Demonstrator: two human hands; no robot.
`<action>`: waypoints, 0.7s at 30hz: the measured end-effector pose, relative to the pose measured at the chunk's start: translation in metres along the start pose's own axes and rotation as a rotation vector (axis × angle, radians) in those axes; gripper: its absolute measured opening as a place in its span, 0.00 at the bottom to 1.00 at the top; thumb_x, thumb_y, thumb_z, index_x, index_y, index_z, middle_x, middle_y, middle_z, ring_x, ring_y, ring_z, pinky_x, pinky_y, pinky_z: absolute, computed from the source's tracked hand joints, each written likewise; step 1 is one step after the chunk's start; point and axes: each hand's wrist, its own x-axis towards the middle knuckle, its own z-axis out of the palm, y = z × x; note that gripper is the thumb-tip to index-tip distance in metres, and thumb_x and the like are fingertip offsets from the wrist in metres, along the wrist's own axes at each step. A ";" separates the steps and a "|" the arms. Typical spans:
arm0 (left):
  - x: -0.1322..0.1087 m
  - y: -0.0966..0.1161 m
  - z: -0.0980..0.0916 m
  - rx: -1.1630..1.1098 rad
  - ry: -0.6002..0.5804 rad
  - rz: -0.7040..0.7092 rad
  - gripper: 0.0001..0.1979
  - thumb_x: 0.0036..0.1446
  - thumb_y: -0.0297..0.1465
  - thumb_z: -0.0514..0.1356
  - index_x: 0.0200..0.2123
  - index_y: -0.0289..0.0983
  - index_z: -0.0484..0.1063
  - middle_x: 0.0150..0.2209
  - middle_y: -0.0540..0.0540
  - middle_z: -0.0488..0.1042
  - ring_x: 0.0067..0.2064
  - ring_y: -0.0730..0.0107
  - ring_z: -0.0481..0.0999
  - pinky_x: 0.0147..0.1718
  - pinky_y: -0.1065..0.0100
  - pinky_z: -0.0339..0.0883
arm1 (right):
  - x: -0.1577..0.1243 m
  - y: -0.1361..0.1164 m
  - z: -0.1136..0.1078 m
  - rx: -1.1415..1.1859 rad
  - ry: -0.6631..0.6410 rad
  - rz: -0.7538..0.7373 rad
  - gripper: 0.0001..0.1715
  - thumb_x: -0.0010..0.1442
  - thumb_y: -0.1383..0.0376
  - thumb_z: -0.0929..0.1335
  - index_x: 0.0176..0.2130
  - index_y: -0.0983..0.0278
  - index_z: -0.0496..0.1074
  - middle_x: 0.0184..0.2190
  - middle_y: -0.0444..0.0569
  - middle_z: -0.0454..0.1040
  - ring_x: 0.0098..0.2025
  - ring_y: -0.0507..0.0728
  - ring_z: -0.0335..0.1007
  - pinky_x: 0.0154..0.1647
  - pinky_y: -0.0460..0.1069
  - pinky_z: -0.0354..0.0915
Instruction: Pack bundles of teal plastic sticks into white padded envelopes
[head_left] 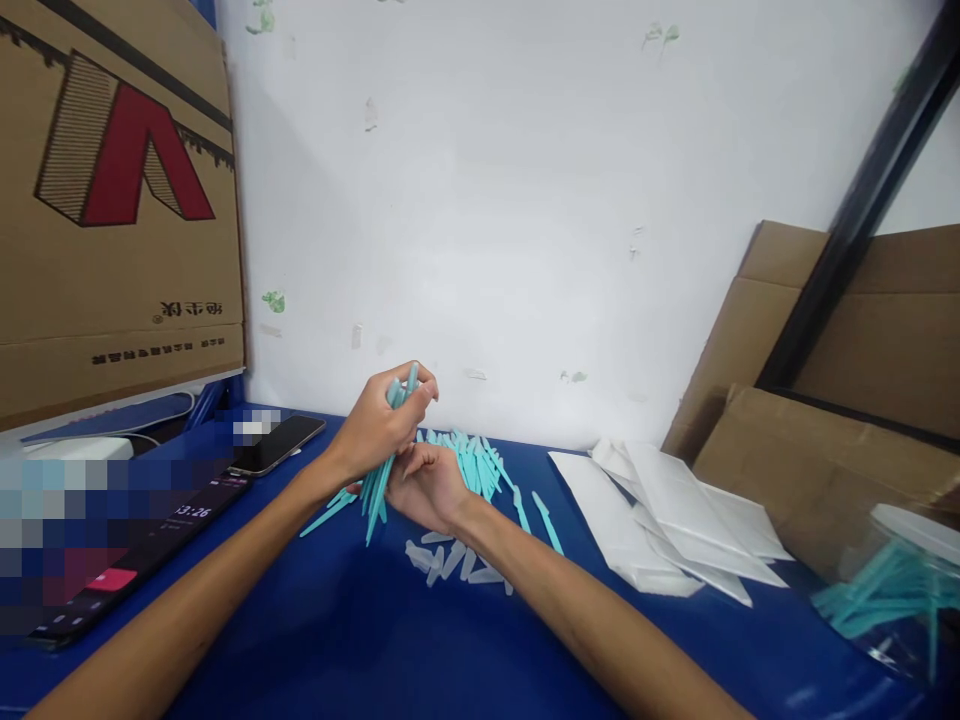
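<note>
My left hand (384,420) is closed round a bundle of slim teal eyebrow razors (379,485), their handles slanting down below the fist and some ends showing above the thumb. Just below it, my right hand (429,488) is turned palm up with its fingers loosely extended behind the bundle; whether they touch the razors is hard to see. Beyond both hands lies a pile of teal razors (476,462). A few more lie apart from it, including a single razor (547,522) on the right. Several translucent caps (454,560) are scattered in front of my right wrist.
White paper sleeves (667,510) lie on the blue table (300,640) at right, beside a clear jar (892,600) of teal razors. Cardboard (832,440) leans behind them. On the left are a phone (281,445), a lit screen (150,550) and a large carton (120,210).
</note>
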 end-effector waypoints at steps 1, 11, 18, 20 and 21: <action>0.000 0.000 0.000 0.011 0.004 0.002 0.09 0.60 0.38 0.56 0.32 0.38 0.65 0.15 0.58 0.56 0.14 0.80 0.53 0.14 0.74 0.49 | -0.001 -0.002 0.000 -0.024 -0.019 0.008 0.12 0.32 0.68 0.61 0.24 0.61 0.63 0.25 0.47 0.72 0.33 0.61 0.70 0.35 0.57 0.68; -0.001 -0.002 -0.003 0.109 0.060 0.024 0.06 0.59 0.34 0.55 0.31 0.39 0.65 0.17 0.56 0.60 0.16 0.77 0.61 0.16 0.74 0.57 | 0.003 0.007 0.006 -0.238 0.011 -0.073 0.09 0.42 0.68 0.71 0.24 0.63 0.65 0.18 0.40 0.65 0.23 0.51 0.64 0.28 0.47 0.62; -0.002 -0.006 0.001 0.056 0.008 0.000 0.07 0.58 0.36 0.57 0.31 0.38 0.65 0.18 0.55 0.63 0.17 0.75 0.65 0.19 0.73 0.61 | 0.006 0.020 0.014 -0.225 0.262 -0.158 0.16 0.36 0.69 0.73 0.27 0.62 0.64 0.16 0.35 0.62 0.20 0.48 0.56 0.23 0.45 0.57; -0.003 -0.010 0.001 0.078 -0.010 0.000 0.07 0.57 0.35 0.57 0.31 0.38 0.66 0.18 0.55 0.65 0.17 0.75 0.66 0.20 0.73 0.62 | 0.005 0.020 0.011 -0.245 0.252 -0.155 0.19 0.36 0.69 0.74 0.29 0.62 0.64 0.18 0.36 0.63 0.22 0.49 0.59 0.24 0.46 0.59; -0.004 -0.012 0.002 0.092 -0.014 -0.002 0.06 0.57 0.35 0.57 0.32 0.38 0.67 0.17 0.55 0.65 0.17 0.74 0.66 0.20 0.72 0.62 | 0.005 0.020 0.009 -0.279 0.242 -0.142 0.20 0.36 0.69 0.74 0.30 0.61 0.65 0.19 0.36 0.64 0.23 0.51 0.62 0.26 0.47 0.61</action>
